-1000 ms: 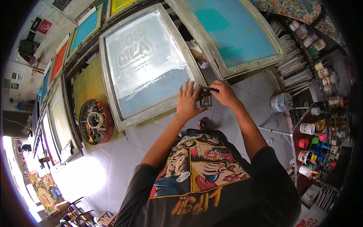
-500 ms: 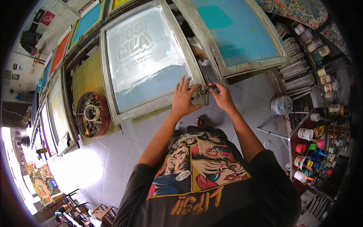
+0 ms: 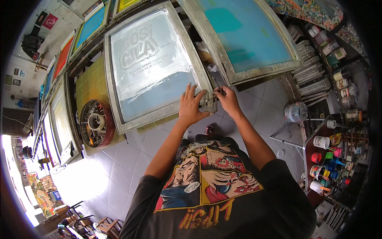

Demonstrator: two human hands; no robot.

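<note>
My left hand is open, resting with spread fingers on the lower right corner of a screen-printing frame. Its mesh carries pale lettering and a white smear. The thumb reaches a metal clamp at that corner. My right hand is closed on a thin dark tool, just right of the clamp and angled toward the upper left. The tool's working end is too small to make out clearly.
A blue screen stands upper right. A red round bin of tools sits on a yellowish board at left. A rack of paint pots, a plastic jug and stacked frames line the right, beside tiled floor.
My right hand has moved left, and the tool has turned from nearly horizontal to steeply angled. My left hand has shifted slightly left, still spread on the frame.
</note>
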